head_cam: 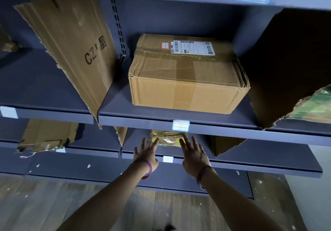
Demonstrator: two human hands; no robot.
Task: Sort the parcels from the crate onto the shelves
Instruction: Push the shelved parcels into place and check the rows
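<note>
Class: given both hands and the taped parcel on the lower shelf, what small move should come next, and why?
Probably draw both hands back: the left hand and right hand are open and flat, either side of the taped parcel, which seems to lie on the lower shelf already.

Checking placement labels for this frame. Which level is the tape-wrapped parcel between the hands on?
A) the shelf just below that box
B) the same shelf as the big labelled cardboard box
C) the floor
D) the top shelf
A: the tape-wrapped parcel lies on the lower shelf, under the level that carries the big cardboard box, with the left hand and right hand straight-fingered at its sides.
</note>
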